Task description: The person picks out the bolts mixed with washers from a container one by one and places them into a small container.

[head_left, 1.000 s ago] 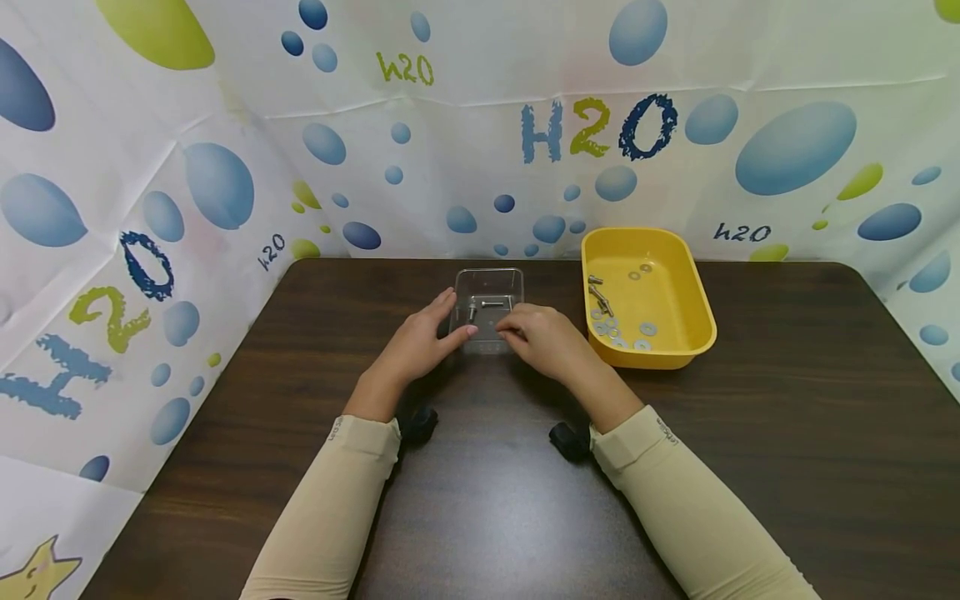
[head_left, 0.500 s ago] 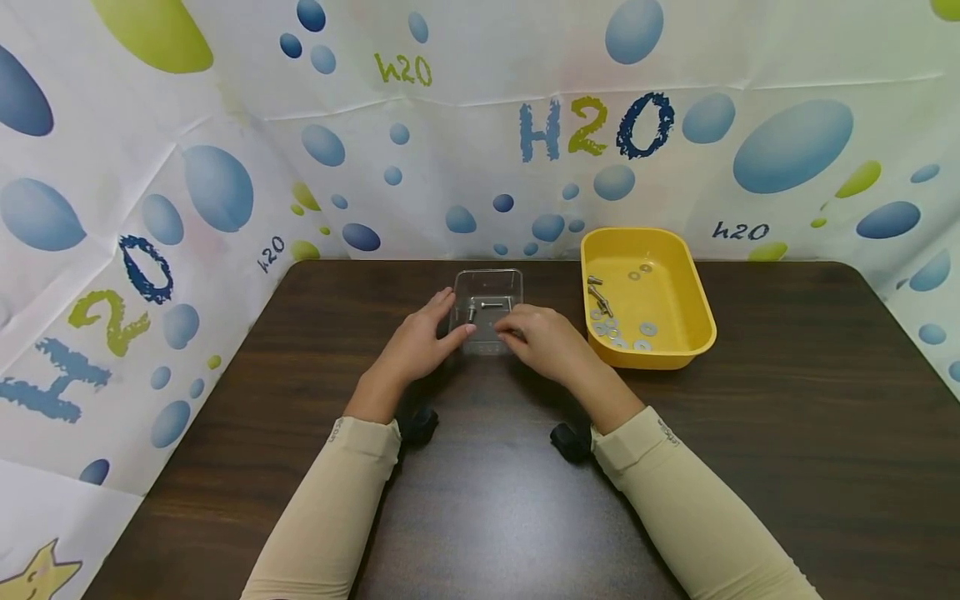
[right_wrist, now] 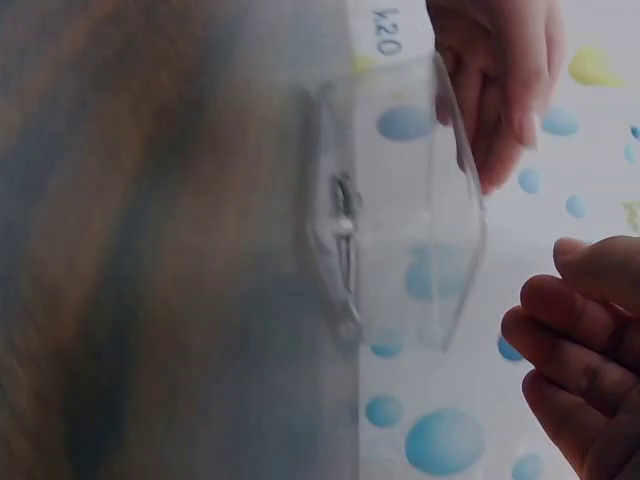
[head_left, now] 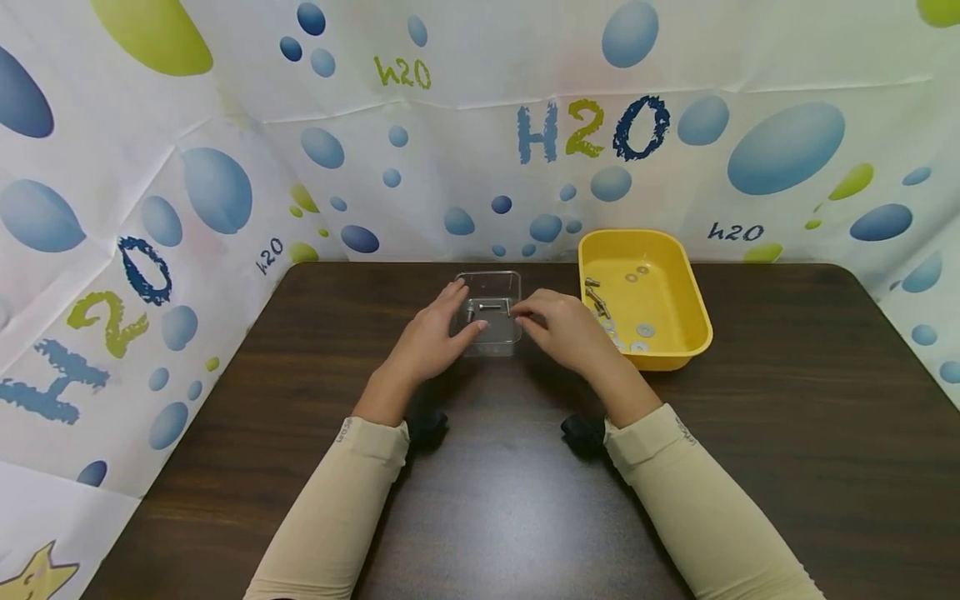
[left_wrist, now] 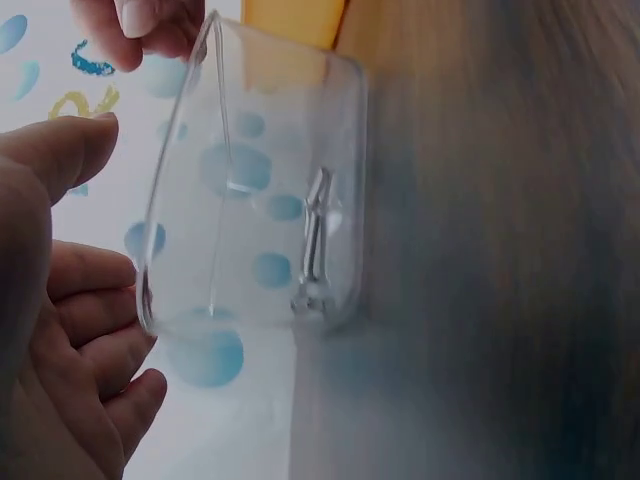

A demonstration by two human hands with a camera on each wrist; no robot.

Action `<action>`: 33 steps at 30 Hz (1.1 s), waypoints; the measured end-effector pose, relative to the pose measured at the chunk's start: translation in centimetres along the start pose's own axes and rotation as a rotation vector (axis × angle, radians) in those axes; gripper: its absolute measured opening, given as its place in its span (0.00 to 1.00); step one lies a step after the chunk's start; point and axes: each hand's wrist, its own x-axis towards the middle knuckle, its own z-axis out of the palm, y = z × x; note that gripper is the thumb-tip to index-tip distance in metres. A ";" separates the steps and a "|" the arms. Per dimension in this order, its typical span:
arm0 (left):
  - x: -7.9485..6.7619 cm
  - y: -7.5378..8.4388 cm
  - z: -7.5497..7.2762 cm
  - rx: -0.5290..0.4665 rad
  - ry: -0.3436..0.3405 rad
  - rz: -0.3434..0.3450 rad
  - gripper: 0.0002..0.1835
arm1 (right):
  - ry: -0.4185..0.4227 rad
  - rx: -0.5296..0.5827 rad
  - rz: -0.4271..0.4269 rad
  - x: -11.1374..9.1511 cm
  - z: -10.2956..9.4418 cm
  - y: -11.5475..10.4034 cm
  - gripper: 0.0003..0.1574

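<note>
A small clear plastic box (head_left: 489,337) stands on the dark table, with bolts (head_left: 492,307) lying on its floor. My left hand (head_left: 423,346) is at the box's left side, thumb and fingers spread. In the left wrist view its fingertips are right at the rim of the box. At the right side of the box is my right hand (head_left: 576,333), fingers loosely bent. The right wrist view shows its thumb (right_wrist: 600,265) apart from the forefinger and nothing between them.
To the right stands a yellow bin (head_left: 667,292) with bolts (head_left: 597,302) and several flat washers (head_left: 645,330) in it. Behind the table (head_left: 780,400) hangs a white sheet printed with blue and green drops.
My right hand has drawn back to the right from over the box to its edge. My left hand has shifted slightly right and farther over the box's left side.
</note>
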 end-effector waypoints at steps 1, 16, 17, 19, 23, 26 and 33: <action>0.0 0.3 0.0 -0.002 -0.002 0.005 0.42 | 0.010 0.001 0.010 -0.1 -0.3 0.2 0.11; 1.6 4.7 2.1 0.021 -0.033 0.121 0.40 | 0.074 0.007 0.319 -1.8 -4.7 5.4 0.16; 1.8 5.1 2.3 0.026 -0.041 0.131 0.41 | 0.085 0.006 0.330 -1.9 -4.9 5.8 0.16; 2.1 5.9 2.7 0.037 -0.060 0.144 0.41 | 0.099 0.013 0.346 -2.0 -5.1 6.4 0.16; 2.7 7.4 3.5 0.045 -0.092 0.164 0.40 | 0.098 0.021 0.374 -2.2 -5.3 7.1 0.16; 3.0 8.4 4.1 0.043 -0.112 0.180 0.40 | 0.085 0.027 0.398 -2.3 -5.3 7.5 0.16; 3.5 10.3 5.8 0.045 -0.151 0.226 0.39 | 0.035 0.036 0.439 -2.4 -5.2 8.1 0.17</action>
